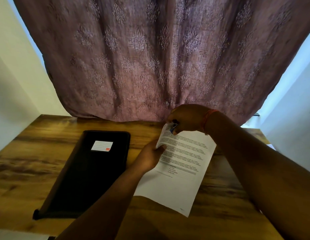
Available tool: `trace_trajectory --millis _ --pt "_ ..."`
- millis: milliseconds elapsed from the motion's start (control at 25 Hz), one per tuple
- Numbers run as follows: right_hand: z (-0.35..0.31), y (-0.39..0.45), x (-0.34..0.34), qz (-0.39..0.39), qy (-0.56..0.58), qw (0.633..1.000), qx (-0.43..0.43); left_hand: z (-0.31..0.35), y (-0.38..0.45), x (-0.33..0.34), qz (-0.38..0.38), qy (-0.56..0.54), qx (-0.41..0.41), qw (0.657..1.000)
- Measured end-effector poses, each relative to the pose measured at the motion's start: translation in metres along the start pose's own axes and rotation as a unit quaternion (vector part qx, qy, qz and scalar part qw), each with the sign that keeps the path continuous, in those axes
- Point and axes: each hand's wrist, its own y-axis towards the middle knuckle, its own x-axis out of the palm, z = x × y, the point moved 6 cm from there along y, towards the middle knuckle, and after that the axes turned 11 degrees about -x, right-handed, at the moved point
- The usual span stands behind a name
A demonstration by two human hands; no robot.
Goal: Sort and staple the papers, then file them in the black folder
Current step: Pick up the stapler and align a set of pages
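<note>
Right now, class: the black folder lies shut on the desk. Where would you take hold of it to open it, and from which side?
Grip the folder by its long right edge, coming from the right, probably. It lies flat and shut, label up, with that edge free beside the left hand. Its hinge side cannot be seen, so this is a guess.

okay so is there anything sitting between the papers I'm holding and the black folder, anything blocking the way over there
Nothing visible does. The papers are held by the left hand and right hand, just right of the closed black folder. Only bare table lies between. The folder would need opening first.
</note>
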Motion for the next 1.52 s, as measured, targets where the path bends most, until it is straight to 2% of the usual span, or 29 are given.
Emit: trace_trajectory --millis 160,560,880,1000,1160,1360,1520 --pt "-0.009 0.003 -0.013 -0.031 -0.024 0.999 -0.014 0.005 -0.002 0.006 -0.021 0.0 -0.032 0.999" --pt "-0.027 0.013 -0.023 -0.112 -0.213 0.969 -0.05 0.008 -0.003 0.014 -0.031 0.019 -0.04 0.999" --pt "-0.037 0.008 -0.025 -0.139 -0.252 0.956 -0.05 0.013 -0.009 0.016 -0.031 0.01 -0.047 0.998" --pt "-0.04 0.006 -0.025 -0.126 -0.259 0.956 -0.051 0.015 -0.012 0.017 -0.025 0.018 -0.052 0.998" --pt "-0.045 0.006 -0.024 -0.053 -0.263 0.96 -0.077 0.018 -0.014 0.013 -0.004 0.01 -0.057 0.998" --pt "-0.038 0.002 -0.012 -0.081 -0.217 0.97 -0.07 0.013 -0.018 0.02 -0.021 0.047 -0.042 0.998" --pt "-0.036 -0.001 -0.007 -0.068 -0.21 0.972 -0.08 0.013 -0.019 0.023 -0.016 0.058 -0.036 0.998"
